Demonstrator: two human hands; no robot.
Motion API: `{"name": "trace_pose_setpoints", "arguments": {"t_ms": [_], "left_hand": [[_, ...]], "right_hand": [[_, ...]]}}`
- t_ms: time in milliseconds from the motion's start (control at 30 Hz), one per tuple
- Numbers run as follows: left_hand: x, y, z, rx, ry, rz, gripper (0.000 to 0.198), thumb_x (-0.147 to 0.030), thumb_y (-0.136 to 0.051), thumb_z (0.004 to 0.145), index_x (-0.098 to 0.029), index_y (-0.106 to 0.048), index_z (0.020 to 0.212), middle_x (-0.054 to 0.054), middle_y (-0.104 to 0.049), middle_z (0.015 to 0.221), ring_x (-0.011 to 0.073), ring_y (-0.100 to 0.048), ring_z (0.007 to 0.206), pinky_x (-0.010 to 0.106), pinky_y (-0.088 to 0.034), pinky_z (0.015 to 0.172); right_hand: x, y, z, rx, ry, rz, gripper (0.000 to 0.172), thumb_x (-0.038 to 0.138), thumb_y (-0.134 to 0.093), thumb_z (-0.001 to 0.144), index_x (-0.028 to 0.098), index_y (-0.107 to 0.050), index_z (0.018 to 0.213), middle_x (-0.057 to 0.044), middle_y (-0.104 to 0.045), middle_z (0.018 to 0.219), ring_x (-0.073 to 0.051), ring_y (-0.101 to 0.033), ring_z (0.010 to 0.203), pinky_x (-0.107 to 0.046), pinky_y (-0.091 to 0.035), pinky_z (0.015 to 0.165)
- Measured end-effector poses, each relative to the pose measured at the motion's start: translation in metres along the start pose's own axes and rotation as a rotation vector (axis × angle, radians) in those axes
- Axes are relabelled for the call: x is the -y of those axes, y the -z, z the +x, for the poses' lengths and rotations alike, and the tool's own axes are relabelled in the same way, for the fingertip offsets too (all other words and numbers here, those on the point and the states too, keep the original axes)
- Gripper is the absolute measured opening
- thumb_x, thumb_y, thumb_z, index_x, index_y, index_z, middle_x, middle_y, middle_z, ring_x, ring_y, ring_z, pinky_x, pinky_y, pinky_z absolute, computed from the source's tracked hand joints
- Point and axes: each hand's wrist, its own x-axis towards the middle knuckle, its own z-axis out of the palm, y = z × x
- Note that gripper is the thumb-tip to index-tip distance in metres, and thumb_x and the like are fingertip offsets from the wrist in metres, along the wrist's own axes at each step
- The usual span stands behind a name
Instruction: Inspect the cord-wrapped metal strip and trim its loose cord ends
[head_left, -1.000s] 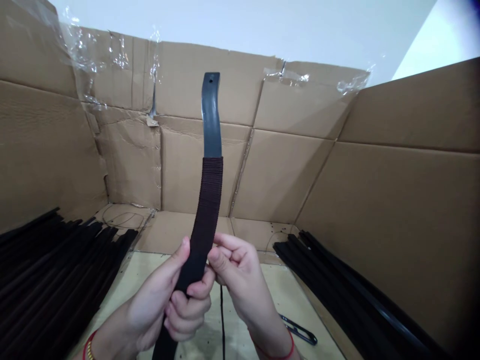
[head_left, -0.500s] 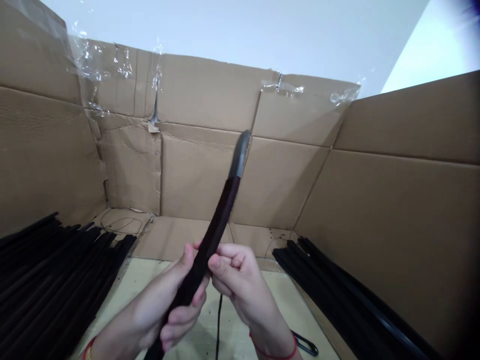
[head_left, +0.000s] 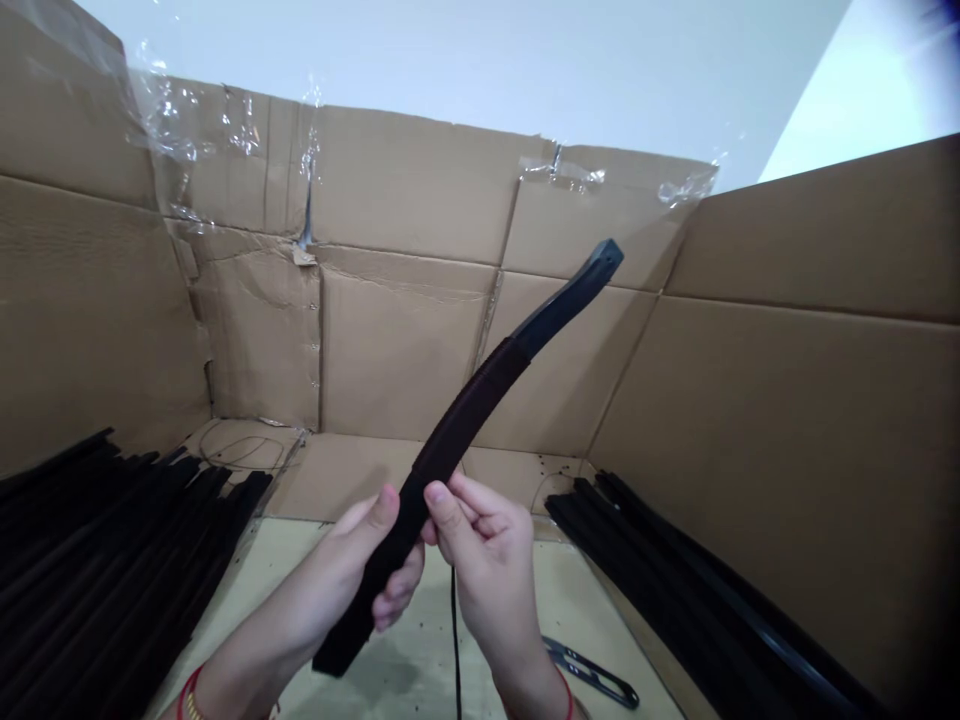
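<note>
Brown cardboard sheets stand around the back and sides of the work area, joined at their seams with bits of clear tape. A pale wooden board lies at the bottom, between two heaps of long black strips. The larger heap lies to the left, and the smaller heap lies along the right wall. A loop of thin wire rests on the cardboard behind the left heap.

Both hands hold one curved black strip in the air above the board, tilted up and to the right. Most of its length is covered by a dark woven wrap, while its upper end is bare, smooth and dark. The square lower end sticks out below the hands.

The left hand wraps around the strip, with its fingers curled together underneath and its thumb pressed on top. The right hand sits just beside it, its thumb and fingers closed together on the strip.

A thin black cord runs down over the board below the hands. A small black metal clip lies on the board to the right. Each wrist wears a thin red string.
</note>
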Motion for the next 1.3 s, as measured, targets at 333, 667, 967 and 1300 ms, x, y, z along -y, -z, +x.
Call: {"name": "trace_pose_setpoints", "arguments": {"t_ms": [333,667,967,1300], "left_hand": [[0.003,-0.013,-0.010,-0.066,0.091,0.065,0.058,-0.070,-0.035,0.088,-0.016,-0.051,0.075,-0.001,-0.048,0.049,0.0088,-0.042,0.040,0.019,-0.034,0.040],[-0.005,-0.003,-0.010,0.181,0.220,-0.106,0.057,-0.073,-0.048,0.081,-0.017,-0.047,0.075,-0.009,-0.030,0.048,0.0041,-0.018,0.039,0.017,-0.016,0.038],[0.000,-0.002,-0.009,0.106,0.325,-0.104,0.059,-0.076,-0.038,0.083,-0.018,-0.050,0.076,-0.010,-0.029,0.043,0.0045,-0.017,0.033,0.016,-0.018,0.031],[-0.002,-0.028,-0.017,-0.235,-0.076,0.343,0.053,-0.064,-0.051,0.086,-0.015,-0.050,0.108,-0.009,-0.036,0.050,0.0068,-0.029,0.043,0.018,-0.025,0.042]], "right_hand": [[0.004,0.001,-0.006,0.163,0.000,0.060,0.032,0.043,-0.064,0.087,0.012,-0.071,0.090,0.000,-0.055,0.048,-0.008,-0.046,0.038,-0.017,-0.034,0.038],[0.005,-0.002,-0.007,0.026,0.113,-0.110,0.022,0.032,-0.065,0.087,0.013,-0.070,0.077,-0.001,-0.059,0.055,-0.010,-0.056,0.047,-0.016,-0.041,0.042],[0.006,0.009,0.004,0.348,-0.036,0.172,0.022,0.035,-0.070,0.084,0.014,-0.072,0.083,0.004,-0.049,0.051,-0.003,-0.037,0.041,-0.016,-0.041,0.047],[0.001,0.006,0.006,0.206,-0.031,0.144,0.023,0.036,-0.073,0.081,0.014,-0.074,0.077,0.003,-0.047,0.052,-0.006,-0.043,0.051,-0.016,-0.040,0.050]]}}
